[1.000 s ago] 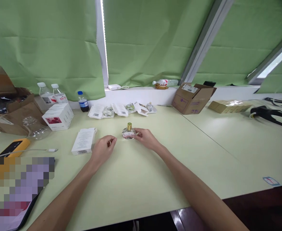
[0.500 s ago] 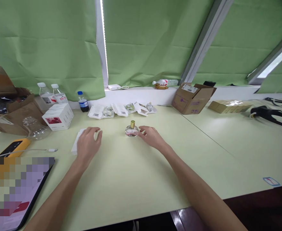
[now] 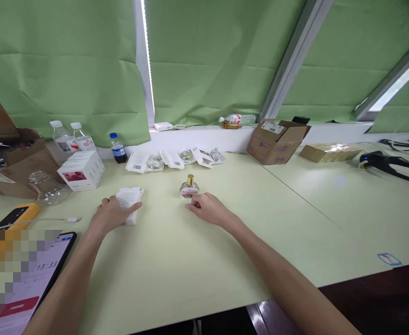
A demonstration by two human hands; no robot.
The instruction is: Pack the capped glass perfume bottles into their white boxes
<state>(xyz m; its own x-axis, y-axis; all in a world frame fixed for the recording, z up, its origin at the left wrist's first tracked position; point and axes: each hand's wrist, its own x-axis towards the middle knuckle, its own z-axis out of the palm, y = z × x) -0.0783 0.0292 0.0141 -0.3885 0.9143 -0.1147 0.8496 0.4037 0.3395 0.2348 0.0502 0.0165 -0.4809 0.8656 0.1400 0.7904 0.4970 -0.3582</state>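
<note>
Two bare hands are working above a pale surface (image 3: 176,270), each attending to a different thing. The left hand (image 3: 111,214) is spanning a white box (image 3: 130,197), its thumb lying across the right side and its fingers curling round the left, a grip that is probably serving to steady the box from both edges. The right hand (image 3: 209,208) is curling its fingers loosely, apparently holding nothing; it is hovering or resting just beside the glass bottle (image 3: 189,188), and whether it is touching the glass I cannot tell. That bottle is standing upright under its gold cap (image 3: 190,178), its broad base likely keeping it stable, to the right of the box and apart from it.

Behind, opened white packs (image 3: 171,159) are lying in a row with small bottles (image 3: 154,163) among them, seemingly spread so that everything is showing. White cartons (image 3: 89,170) are standing packed together at the left, presumably to save room, while a phone (image 3: 50,265) is lying nearer the person.
</note>
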